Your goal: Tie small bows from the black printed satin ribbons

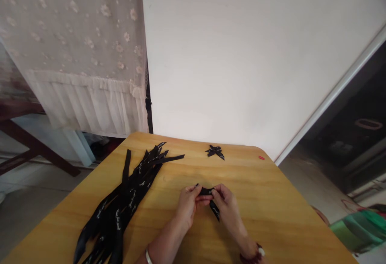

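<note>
A black ribbon (214,211) with white lettering is stretched between my two hands above the table, one end hanging down below the right. My left hand (187,203) pinches its left part between thumb and fingers. At the other side my right hand (226,203) grips it with thumb and fingertips. Part of the ribbon is hidden by the fingers, so I cannot tell whether it is folded or knotted. Beyond the hands lies a tied black ribbon bow (215,151). To the left, a pile of loose black ribbons (129,199) with white lettering spreads along the table.
The wooden table (271,215) stands against a white panel (229,54). A small red object (261,157) lies near its far right corner. A lace curtain (90,54) hangs at the left, and a green bag (358,229) is at the lower right.
</note>
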Action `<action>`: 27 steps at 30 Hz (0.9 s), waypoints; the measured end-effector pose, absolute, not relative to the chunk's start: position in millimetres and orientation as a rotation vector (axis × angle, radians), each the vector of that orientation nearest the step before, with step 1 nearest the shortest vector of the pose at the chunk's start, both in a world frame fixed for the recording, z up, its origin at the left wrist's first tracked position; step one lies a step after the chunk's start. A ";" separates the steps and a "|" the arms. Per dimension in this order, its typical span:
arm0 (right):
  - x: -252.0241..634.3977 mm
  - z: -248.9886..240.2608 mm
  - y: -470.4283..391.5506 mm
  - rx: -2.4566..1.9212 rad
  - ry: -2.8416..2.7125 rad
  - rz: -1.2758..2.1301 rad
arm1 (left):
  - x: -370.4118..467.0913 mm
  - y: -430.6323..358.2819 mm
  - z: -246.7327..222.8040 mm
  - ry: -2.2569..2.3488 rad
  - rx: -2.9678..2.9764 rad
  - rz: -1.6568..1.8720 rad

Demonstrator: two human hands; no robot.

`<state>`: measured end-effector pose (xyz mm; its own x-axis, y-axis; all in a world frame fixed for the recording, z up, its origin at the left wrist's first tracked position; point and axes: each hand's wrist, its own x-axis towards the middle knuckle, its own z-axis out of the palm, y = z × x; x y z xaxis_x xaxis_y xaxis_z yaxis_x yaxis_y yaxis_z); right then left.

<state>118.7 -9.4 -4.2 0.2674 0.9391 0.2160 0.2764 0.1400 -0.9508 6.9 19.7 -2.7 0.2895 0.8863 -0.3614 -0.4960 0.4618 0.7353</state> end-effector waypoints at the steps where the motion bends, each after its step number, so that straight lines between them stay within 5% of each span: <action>1: 118.0 -4.3 -9.4 -1.382 -1.237 0.716 | 7.2 19.7 -3.2 0.839 0.539 0.991; 27: 116.9 9.2 -14.4 -1.309 -1.145 0.899 | 2.6 19.9 -0.1 0.842 0.715 0.874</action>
<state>116.9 -14.4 9.2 0.2381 0.9639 0.1188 0.1136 0.0938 -0.9891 2.6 19.9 -0.1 0.3777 0.8668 -0.3257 -0.3579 0.4611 0.8120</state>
